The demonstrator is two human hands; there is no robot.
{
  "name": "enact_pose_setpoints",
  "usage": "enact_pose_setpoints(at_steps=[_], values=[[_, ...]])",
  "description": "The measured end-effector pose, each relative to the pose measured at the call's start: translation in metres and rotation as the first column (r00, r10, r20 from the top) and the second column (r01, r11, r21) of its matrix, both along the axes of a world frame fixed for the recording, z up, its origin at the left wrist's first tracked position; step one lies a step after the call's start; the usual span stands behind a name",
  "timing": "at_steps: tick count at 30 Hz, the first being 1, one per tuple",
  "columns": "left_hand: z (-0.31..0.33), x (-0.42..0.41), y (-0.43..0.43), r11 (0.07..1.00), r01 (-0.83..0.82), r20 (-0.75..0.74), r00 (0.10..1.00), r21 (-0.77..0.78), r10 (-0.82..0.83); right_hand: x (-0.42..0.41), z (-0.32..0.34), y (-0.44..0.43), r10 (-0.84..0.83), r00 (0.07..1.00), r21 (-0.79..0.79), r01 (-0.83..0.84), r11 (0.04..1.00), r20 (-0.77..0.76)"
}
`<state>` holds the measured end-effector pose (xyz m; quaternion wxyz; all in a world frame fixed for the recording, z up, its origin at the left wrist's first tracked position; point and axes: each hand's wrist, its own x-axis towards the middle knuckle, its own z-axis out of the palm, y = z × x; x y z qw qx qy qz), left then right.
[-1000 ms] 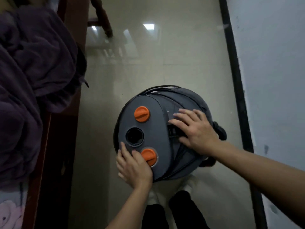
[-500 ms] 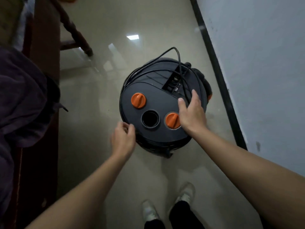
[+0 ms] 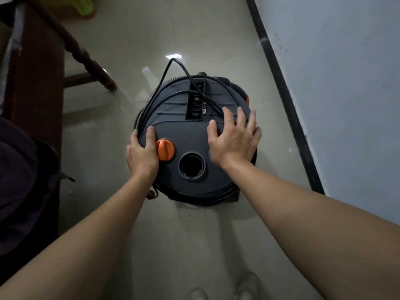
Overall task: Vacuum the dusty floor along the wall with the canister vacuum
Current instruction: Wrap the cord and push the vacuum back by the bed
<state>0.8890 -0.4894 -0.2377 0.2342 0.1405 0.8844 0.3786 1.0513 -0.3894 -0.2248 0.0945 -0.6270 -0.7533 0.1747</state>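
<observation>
A round dark grey canister vacuum (image 3: 188,131) stands on the glossy tiled floor (image 3: 194,245), seen from above. Its top has an orange knob (image 3: 165,150) and an open hose port (image 3: 191,165). A black power cord (image 3: 184,70) is wound around the body and loops up at the far side. My left hand (image 3: 141,153) grips the left rim, thumb on top beside the orange knob. My right hand (image 3: 234,137) lies flat on the right of the lid with fingers spread, hiding the second orange knob.
A white wall (image 3: 346,94) with a black baseboard (image 3: 283,94) runs along the right. Dark wooden furniture (image 3: 36,79) with a turned leg (image 3: 91,63) and dark cloth (image 3: 19,180) stand at left. A green object (image 3: 83,5) lies at the far top. My shoes (image 3: 225,291) show at the bottom.
The vacuum has turned so its hose port faces me. My left hand has taken hold of the left rim. My right hand slid over the right orange knob.
</observation>
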Motion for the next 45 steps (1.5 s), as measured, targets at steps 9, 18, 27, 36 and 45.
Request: enact_pose_setpoints(at_steps=[9, 18, 27, 36, 45], values=[[0.003, -0.053, 0.109, 0.997, -0.078, -0.082, 0.993, 0.026, 0.08, -0.064, 0.0, 0.123, -0.002, 0.995, -0.011, 0.001, 1.0, -0.101], [-0.005, -0.131, 0.262, 0.996, -0.021, -0.101, 0.994, 0.088, 0.03, -0.14, 0.001, 0.275, -0.093, 0.996, -0.015, 0.093, 0.996, -0.007], [-0.011, -0.192, 0.407, 0.986, -0.14, -0.156, 0.976, 0.087, 0.152, -0.218, -0.002, 0.438, 0.023, 0.995, 0.04, -0.019, 0.999, -0.092], [-0.01, -0.275, 0.533, 0.923, -0.377, -0.182, 0.905, 0.071, 0.384, -0.337, 0.0, 0.594, 0.283, 0.957, -0.001, -0.284, 0.959, -0.067], [-0.006, -0.373, 0.617, 0.796, -0.601, -0.161, 0.781, 0.07, 0.604, -0.491, -0.002, 0.706, 0.551, 0.831, -0.015, -0.553, 0.833, -0.077]])
